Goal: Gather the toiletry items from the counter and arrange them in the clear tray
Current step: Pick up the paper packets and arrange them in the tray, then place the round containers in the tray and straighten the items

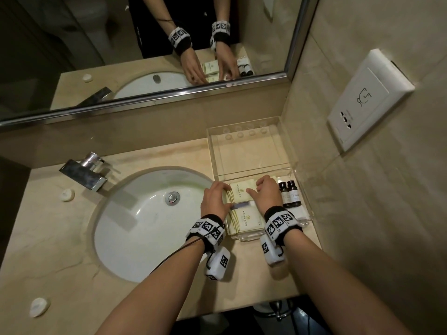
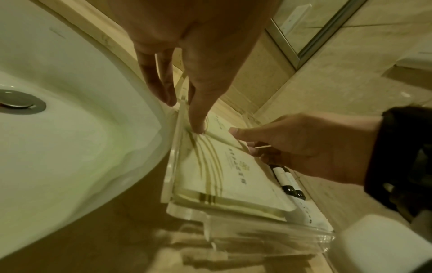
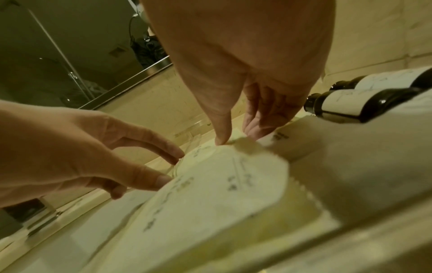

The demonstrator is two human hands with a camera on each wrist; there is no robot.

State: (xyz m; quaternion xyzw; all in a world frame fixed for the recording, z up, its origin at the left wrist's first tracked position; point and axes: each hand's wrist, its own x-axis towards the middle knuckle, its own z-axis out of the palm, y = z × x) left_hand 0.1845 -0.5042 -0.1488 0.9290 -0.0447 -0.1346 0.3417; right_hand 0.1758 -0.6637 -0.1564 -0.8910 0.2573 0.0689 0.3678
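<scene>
A clear tray with its lid raised stands right of the sink. Inside lie cream packets: an upper packet partly over a lower packet. Two dark bottles lie along the tray's right side, also seen in the right wrist view as bottles. My left hand rests at the upper packet's left edge, thumb pressing on it, fingers straight. My right hand pinches the packet's right edge between thumb and fingers. Two small white round items lie on the counter left of the sink.
The white sink fills the counter's middle, with a chrome faucet behind it. A mirror runs along the back wall. A wall socket sits on the tiled wall right of the tray. The counter's front edge is close under my forearms.
</scene>
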